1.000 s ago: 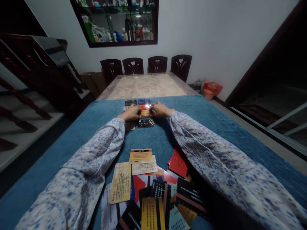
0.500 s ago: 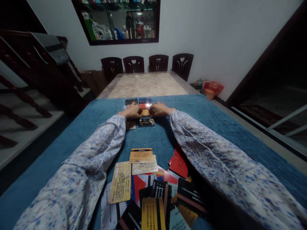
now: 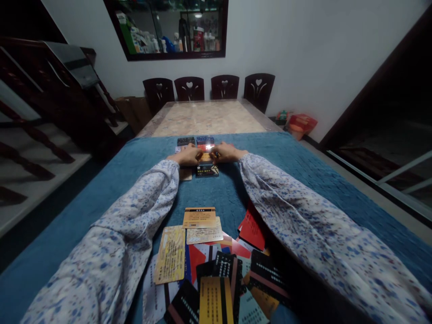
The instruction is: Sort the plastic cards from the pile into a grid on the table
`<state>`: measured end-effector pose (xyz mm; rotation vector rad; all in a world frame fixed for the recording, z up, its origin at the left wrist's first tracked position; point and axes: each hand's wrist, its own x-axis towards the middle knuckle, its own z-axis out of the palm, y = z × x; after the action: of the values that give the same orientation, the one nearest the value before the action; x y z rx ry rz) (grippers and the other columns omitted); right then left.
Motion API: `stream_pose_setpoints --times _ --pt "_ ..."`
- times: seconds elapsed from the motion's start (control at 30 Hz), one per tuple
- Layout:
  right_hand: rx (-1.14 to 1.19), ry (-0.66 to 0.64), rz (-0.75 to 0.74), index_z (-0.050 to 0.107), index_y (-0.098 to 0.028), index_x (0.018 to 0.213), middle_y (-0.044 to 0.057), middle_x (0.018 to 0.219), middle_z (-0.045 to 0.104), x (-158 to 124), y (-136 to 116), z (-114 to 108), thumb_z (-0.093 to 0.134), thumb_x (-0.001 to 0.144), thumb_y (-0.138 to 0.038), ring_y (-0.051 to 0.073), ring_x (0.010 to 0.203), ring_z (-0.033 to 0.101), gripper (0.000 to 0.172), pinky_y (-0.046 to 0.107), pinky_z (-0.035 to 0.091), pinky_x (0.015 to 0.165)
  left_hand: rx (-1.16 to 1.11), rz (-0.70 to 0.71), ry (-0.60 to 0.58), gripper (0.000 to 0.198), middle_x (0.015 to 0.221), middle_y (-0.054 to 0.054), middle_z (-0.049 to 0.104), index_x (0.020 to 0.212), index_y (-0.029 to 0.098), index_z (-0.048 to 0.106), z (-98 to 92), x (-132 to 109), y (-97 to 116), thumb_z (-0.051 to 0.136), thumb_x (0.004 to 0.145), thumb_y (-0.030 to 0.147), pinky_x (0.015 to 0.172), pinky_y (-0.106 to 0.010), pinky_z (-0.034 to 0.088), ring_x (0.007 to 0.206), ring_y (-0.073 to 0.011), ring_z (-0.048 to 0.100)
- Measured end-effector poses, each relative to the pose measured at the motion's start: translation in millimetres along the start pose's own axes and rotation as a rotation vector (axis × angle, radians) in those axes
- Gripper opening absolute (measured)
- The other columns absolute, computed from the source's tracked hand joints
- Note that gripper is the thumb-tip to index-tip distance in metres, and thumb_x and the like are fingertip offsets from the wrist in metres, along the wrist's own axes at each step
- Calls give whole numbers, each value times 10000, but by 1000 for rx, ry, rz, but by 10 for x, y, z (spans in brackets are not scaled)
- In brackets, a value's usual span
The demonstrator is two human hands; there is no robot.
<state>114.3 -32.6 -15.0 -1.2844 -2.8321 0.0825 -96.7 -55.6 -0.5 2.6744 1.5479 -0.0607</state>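
Observation:
Both my arms reach far out over a blue cloth (image 3: 101, 189). My left hand (image 3: 186, 155) and my right hand (image 3: 227, 153) lie side by side on a small orange card (image 3: 204, 158) among cards set out in rows. Their fingers curl down and pinch that card from both sides. A dark card (image 3: 206, 170) lies just in front of it, and two dark cards (image 3: 195, 141) lie behind. A glare spot sits on a red card (image 3: 206, 147) between my fingertips.
A loose heap of several cards (image 3: 209, 270) lies close to me: yellow, red, black and white ones. Beyond the cloth is the bare marble tabletop (image 3: 205, 118) with several dark chairs (image 3: 207, 87) at its far end. Stairs are to the left.
My hands have stayed on the same card; only the view has shifted slightly.

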Motion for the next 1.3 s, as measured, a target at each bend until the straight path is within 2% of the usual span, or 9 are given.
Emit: stream_pose_setpoints --times 0.23,0.53,0.73,0.9,1.03,1.2,1.3 --pt "-45 -4 4 716 -223 1168 84 1165 748 2 -15 5 731 843 -367 257 1053 654 356 342 400 982 2 -29 -49 333 1137 -122 658 1043 208 693 -49 -63 85 605 722 212 1063 -560 399 1336 -384 424" --pt "-80 -20 55 694 -226 1212 96 1192 729 -36 -82 -29 705 871 -430 295 1106 616 398 348 410 962 13 -42 -91 331 1314 -115 628 1067 219 671 -51 -106 127 577 758 146 1129 -595 330 1467 -378 299" --pt "-87 -8 81 667 -226 1285 122 1283 690 -79 -134 -33 699 873 -422 300 1135 589 457 375 401 975 -8 1 22 360 1364 -135 650 1072 193 702 10 -131 108 545 761 105 1123 -649 315 1474 -407 283" --pt "-84 56 124 581 -245 1425 161 1399 611 -219 -187 -100 656 895 -466 367 1230 490 580 426 417 916 -2 58 132 402 1387 -126 648 1152 196 707 49 -168 87 566 783 118 1143 -616 301 1481 -382 274" --pt "-94 121 88 614 -212 1389 182 1321 637 -350 -254 -172 604 935 -422 364 1195 461 500 421 390 878 -17 90 197 431 1421 -136 624 1229 177 691 65 -288 120 571 816 143 1178 -590 270 1488 -367 269" --pt "-96 203 51 691 -209 1273 163 1228 677 -529 -402 -231 586 957 -346 339 1160 455 360 393 345 843 -23 119 233 459 1465 -151 586 1315 182 654 72 -541 220 547 869 163 1188 -626 247 1494 -379 292" --pt "-90 226 39 724 -206 1204 152 1205 692 -643 -507 -251 570 972 -309 330 1154 462 297 388 330 832 -20 127 231 458 1487 -158 566 1349 182 627 86 -690 277 540 899 191 1165 -641 273 1493 -386 299"
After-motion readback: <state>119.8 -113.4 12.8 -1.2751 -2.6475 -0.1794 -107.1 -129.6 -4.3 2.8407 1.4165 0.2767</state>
